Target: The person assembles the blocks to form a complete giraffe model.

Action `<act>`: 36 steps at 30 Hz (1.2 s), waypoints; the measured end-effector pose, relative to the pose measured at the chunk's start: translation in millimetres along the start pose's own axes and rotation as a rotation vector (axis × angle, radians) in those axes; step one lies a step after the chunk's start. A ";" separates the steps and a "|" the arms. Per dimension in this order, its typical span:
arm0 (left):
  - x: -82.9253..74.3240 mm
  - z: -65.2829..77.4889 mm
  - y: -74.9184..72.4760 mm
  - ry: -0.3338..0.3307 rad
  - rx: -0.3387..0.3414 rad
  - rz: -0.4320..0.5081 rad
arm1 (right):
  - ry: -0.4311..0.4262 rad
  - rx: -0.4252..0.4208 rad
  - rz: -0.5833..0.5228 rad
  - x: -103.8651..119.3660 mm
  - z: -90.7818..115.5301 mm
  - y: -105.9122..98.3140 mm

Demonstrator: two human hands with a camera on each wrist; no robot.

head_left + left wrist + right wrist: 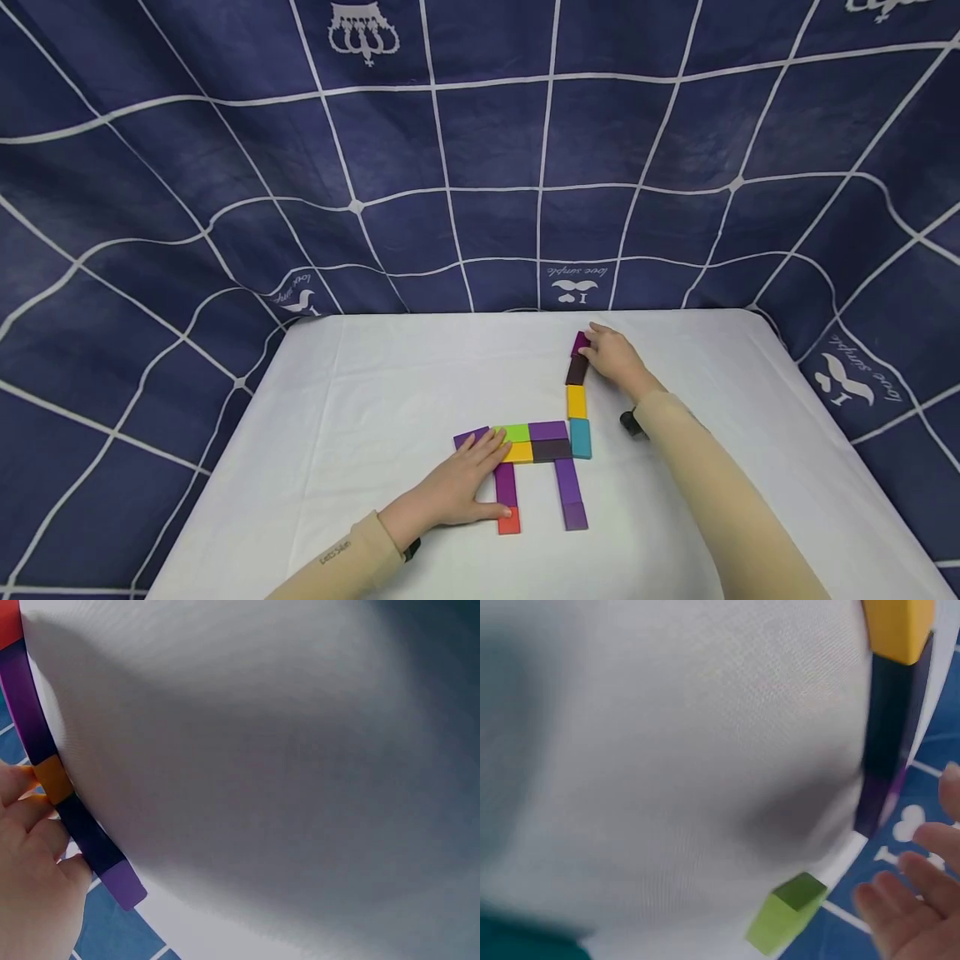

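Flat coloured blocks lie joined in a figure on the white cloth. My left hand rests spread over its left part, fingertips on the lime block and yellow block, thumb at the red block. A tilted purple block shows beyond its fingers. At the far end of the upright column, my right hand has its thumb and fingertips beside the small purple block. Below that are a dark block, another yellow block and a teal block.
A violet block and a purple one form the right leg; a magenta block runs above the red one. White cloth covers the table. A blue checked curtain hangs behind and at both sides.
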State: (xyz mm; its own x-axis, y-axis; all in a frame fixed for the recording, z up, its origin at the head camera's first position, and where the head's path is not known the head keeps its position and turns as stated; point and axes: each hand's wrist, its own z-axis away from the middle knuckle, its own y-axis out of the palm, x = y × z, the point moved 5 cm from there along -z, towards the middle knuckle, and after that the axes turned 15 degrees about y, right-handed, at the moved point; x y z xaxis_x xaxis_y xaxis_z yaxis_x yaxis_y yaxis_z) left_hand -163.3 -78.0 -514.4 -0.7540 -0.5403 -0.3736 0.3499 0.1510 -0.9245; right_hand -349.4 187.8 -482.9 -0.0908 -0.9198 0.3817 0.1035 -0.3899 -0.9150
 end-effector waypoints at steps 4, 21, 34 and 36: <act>1.3 0.9 0.1 -0.008 0.003 -0.001 | -0.027 0.054 0.079 4.2 12.9 0.4; -0.3 -0.3 -0.4 0.000 -0.005 -0.007 | 0.042 0.232 0.197 -2.8 18.3 19.4; -1.3 -1.4 -1.4 -0.007 0.002 -0.013 | 0.008 0.146 0.197 -4.1 18.2 17.6; -1.3 -1.2 -1.2 -0.009 0.003 -0.011 | 0.008 0.141 0.192 -4.1 17.8 18.2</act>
State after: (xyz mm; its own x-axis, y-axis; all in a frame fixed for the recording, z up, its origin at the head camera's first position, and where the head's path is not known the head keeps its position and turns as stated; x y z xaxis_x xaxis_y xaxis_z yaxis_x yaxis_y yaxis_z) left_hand -163.4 -76.4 -512.9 -0.7530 -0.5489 -0.3628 0.3433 0.1426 -0.9283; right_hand -329.5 183.6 -498.9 -0.0640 -0.9775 0.2008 0.2572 -0.2106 -0.9431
